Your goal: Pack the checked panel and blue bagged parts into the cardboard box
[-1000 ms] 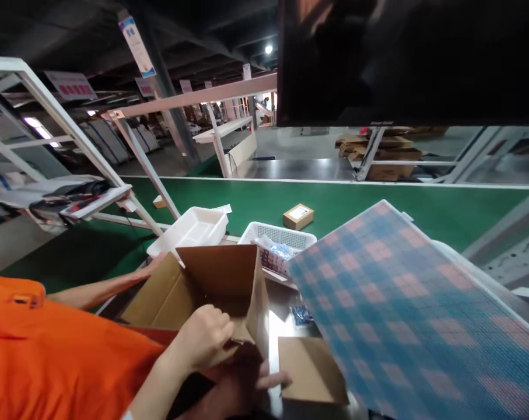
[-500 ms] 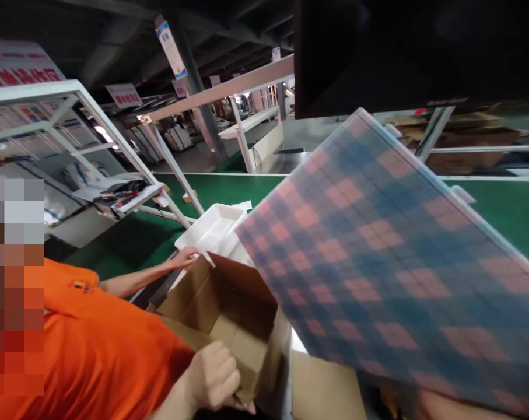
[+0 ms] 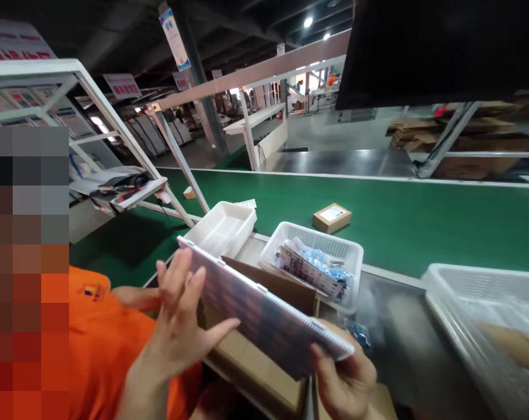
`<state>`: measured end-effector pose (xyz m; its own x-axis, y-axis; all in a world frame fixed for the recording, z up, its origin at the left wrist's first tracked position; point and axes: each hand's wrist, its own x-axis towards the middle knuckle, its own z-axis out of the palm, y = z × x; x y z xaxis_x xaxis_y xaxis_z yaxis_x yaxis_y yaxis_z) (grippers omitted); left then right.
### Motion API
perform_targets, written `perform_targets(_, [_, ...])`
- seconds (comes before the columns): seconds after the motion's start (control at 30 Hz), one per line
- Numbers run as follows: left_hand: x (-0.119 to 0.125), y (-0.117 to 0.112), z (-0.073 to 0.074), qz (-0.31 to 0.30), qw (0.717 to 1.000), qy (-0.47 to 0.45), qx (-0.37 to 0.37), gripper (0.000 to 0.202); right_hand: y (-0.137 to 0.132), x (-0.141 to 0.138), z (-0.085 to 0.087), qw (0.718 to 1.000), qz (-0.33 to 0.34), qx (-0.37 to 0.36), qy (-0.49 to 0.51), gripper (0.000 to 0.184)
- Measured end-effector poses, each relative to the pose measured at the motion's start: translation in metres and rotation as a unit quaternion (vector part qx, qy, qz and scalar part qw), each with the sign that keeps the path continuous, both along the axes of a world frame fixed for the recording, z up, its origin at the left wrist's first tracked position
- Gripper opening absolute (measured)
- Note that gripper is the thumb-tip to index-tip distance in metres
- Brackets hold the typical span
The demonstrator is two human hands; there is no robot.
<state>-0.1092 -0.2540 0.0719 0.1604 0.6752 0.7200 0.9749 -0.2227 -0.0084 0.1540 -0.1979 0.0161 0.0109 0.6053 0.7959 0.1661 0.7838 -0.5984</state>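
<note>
A flat plaid panel (image 3: 255, 321) in blue and pink, with a white clipped edge, is tilted over an open cardboard box (image 3: 286, 286). My right hand (image 3: 347, 373) grips its right end, thumb on the near side. My left hand (image 3: 177, 315) is at the panel's left end with fingers spread and thumb stretched across its near face. Whether the left fingers touch it, I cannot tell. The panel hides much of the box's inside.
A co-worker in an orange shirt (image 3: 102, 344) stands at the left. Beyond the box are a white tray (image 3: 224, 224) and a white basket (image 3: 356, 262) holding packets. A small carton (image 3: 332, 219) lies on the green conveyor (image 3: 391, 216). Another white basket (image 3: 434, 280) stands right.
The panel has swung left from the right side to over the box, its broad face turned away and white edge uppermost. My left hand now shows beside it.
</note>
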Motion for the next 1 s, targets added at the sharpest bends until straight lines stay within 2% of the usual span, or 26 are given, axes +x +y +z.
perform_targets(0.07, [-0.008, 0.022, 0.030, -0.037, 0.995, 0.033, -0.083, 0.075, 0.001, -0.008, 0.015, 0.997, 0.071, 0.002, -0.002, 0.017])
perform_targets(0.17, [-0.026, 0.037, 0.053, -0.113, 0.976, 0.038, -0.183, 0.009, 0.005, -0.016, 0.029, 0.979, 0.201, -0.034, -0.032, 0.024])
perform_targets(0.2, [-0.032, 0.039, 0.057, -0.127, 0.970, 0.037, -0.205, 0.013, 0.008, -0.015, 0.029, 0.970, 0.231, -0.048, -0.061, 0.032])
perform_targets(0.27, [-0.044, 0.039, 0.061, -0.144, 0.962, 0.037, -0.230, 0.025, 0.016, -0.005, 0.022, 0.954, 0.251, -0.056, -0.153, 0.062])
perform_targets(0.33, [-0.051, 0.038, 0.062, -0.157, 0.957, 0.043, -0.239, 0.023, 0.023, 0.015, 0.009, 0.938, 0.228, -0.039, -0.258, 0.090])
perform_targets(0.37, [-0.052, 0.038, 0.062, -0.161, 0.956, 0.047, -0.242, 0.021, 0.026, 0.026, 0.001, 0.927, 0.215, -0.026, -0.307, 0.091])
perform_targets(0.47, [-0.048, 0.035, 0.049, -0.144, 0.949, 0.055, -0.273, 0.017, 0.029, 0.058, -0.027, 0.887, 0.205, 0.003, -0.413, 0.061])
perform_targets(0.53, [-0.040, 0.034, 0.029, -0.130, 0.940, 0.068, -0.308, 0.017, 0.024, 0.072, -0.046, 0.875, 0.209, 0.023, -0.437, 0.053])
perform_targets(0.6, [-0.029, 0.035, 0.005, -0.113, 0.922, 0.093, -0.358, 0.020, 0.016, 0.078, -0.066, 0.879, 0.201, 0.036, -0.431, 0.047])
perform_targets(0.67, [-0.016, 0.038, -0.019, -0.091, 0.889, 0.116, -0.434, 0.020, 0.005, 0.078, -0.084, 0.898, 0.175, 0.038, -0.402, 0.040])
perform_targets(0.77, [-0.001, 0.047, -0.047, -0.089, 0.801, 0.117, -0.581, 0.009, -0.011, 0.072, -0.105, 0.933, 0.132, 0.018, -0.335, 0.036])
perform_targets(0.87, [0.007, 0.060, -0.063, -0.130, 0.723, 0.121, -0.667, 0.007, -0.020, 0.068, -0.109, 0.949, 0.114, -0.022, -0.294, 0.019])
perform_targets(0.9, [0.008, 0.064, -0.065, -0.138, 0.709, 0.127, -0.679, 0.007, -0.022, 0.067, -0.107, 0.950, 0.112, -0.031, -0.290, 0.015])
perform_targets(1.0, [0.011, 0.075, -0.065, -0.142, 0.691, 0.128, -0.697, 0.005, -0.021, 0.065, -0.097, 0.951, 0.111, -0.032, -0.286, 0.020])
